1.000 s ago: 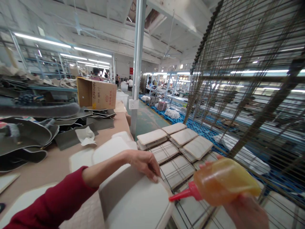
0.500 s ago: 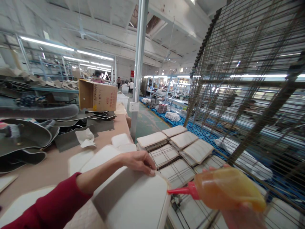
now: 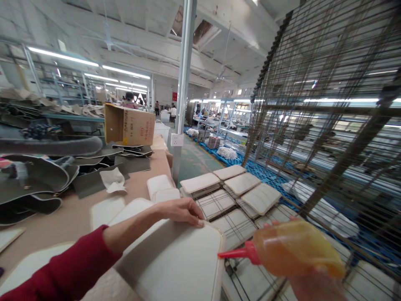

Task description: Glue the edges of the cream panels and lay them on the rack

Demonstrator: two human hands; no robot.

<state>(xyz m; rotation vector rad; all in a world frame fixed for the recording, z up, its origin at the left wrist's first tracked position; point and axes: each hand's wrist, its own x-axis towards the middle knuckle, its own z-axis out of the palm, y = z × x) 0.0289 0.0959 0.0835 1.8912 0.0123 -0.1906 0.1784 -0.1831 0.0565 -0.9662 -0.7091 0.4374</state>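
Observation:
My left hand (image 3: 183,212) pinches the far edge of a white rounded panel (image 3: 184,255), which is tilted up in front of me. My right hand (image 3: 316,280) is wrapped round a squeeze bottle (image 3: 297,248) of amber liquid, probably glue. The bottle lies nearly level, and its red nozzle tip touches or almost touches the panel's right edge. Along that edge runs a pale yellowish border. Some fingers of my right hand are hidden behind the bottle.
White panels (image 3: 242,183) lie on a wire rack (image 3: 216,205) to the right, with raised wire shelves (image 3: 313,83) above. On the brown table (image 3: 156,167) are grey pieces (image 3: 90,179), a cardboard box (image 3: 138,125) and more white panels (image 3: 108,211). A metal post (image 3: 181,104) stands ahead.
The nozzle has moved slightly left and down along the panel's right edge. The panel has shifted a little, and my left hand keeps its hold on the far edge.

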